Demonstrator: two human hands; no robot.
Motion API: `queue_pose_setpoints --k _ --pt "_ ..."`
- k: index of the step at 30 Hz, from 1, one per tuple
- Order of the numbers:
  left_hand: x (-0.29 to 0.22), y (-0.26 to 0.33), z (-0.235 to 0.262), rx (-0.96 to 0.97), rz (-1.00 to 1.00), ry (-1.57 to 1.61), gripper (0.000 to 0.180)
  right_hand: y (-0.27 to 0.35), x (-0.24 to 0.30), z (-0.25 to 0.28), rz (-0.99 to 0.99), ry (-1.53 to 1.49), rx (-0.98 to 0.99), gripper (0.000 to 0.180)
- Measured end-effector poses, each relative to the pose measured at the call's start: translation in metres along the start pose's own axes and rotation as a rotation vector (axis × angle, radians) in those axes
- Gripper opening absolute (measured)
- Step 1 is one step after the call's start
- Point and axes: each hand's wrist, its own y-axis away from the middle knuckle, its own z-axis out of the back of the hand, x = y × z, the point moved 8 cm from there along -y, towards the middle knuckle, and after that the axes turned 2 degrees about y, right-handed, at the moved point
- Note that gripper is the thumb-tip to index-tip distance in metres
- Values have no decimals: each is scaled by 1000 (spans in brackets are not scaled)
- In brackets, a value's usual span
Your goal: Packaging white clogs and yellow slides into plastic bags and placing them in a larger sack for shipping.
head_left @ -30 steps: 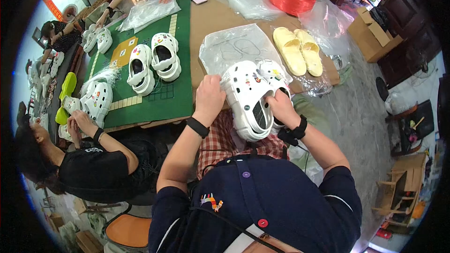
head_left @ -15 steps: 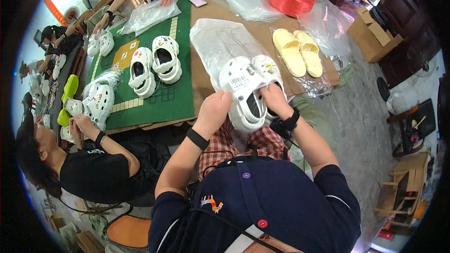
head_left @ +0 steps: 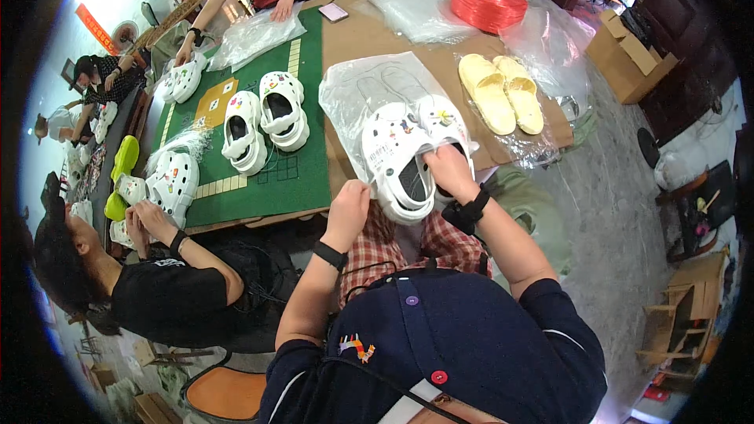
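Here, right hand (head_left: pixel 448 173) grip closed on white clog pair (head_left: pixel 408 157) inside clear plastic bag (head_left: pixel 369 94), frame centre; left hand (head_left: pixel 349 204) grip closed on bag edge, tabletop (head_left: pixel 369 31) above.

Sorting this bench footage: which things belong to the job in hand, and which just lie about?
In hand: white clogs, clear bag, left hand, right hand.
Lying about: yellow slippers, red reel, phone, cardboard box.
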Motion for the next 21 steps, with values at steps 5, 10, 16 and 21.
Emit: queue_pose_setpoints --k 5,10,16,21 --pt "5 -8 4 -118 21 4 7 4 32 -15 26 169 76 31" --pt "-4 -16 8 -55 -47 -32 6 -24 19 -28 249 258 74 32" --pt "8 -4 14 -74 2 25 6 -34 34 -31 167 106 131 30" --pt "13 -3 21 -153 -46 -41 6 -43 42 -40 38 137 184 35"
